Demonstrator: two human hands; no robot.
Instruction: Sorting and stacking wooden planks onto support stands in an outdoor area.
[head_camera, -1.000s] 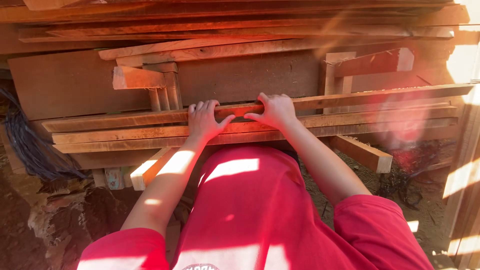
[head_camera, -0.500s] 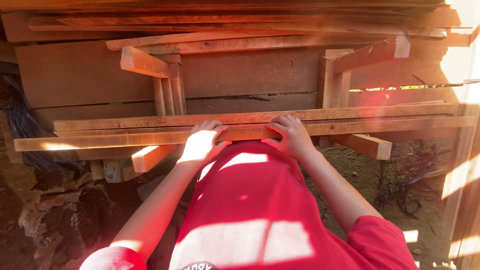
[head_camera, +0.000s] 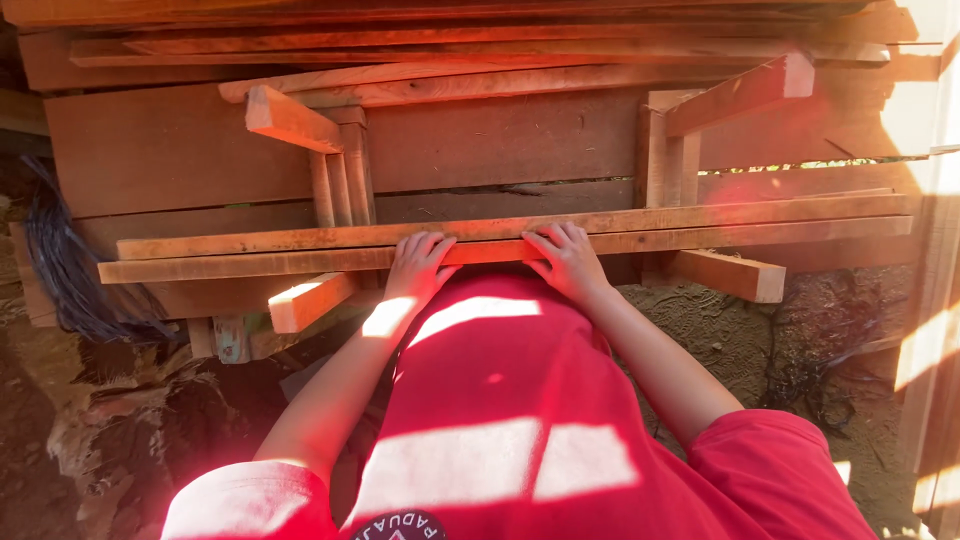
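A large stack of reddish boards fills the background, braced by two short wooden brackets, with dirt ground below. In front of it, two long planks lie flat with their long axis running left to right, directly ahead of the person's red-shirted torso. The left hand and right hand rest on the near plank's middle, equally close, fingers slightly spread and curled over its top edge, gripping it.

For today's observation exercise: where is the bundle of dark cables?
In the head view, the dark cables hang at the far left, beside the plank stack's left end.
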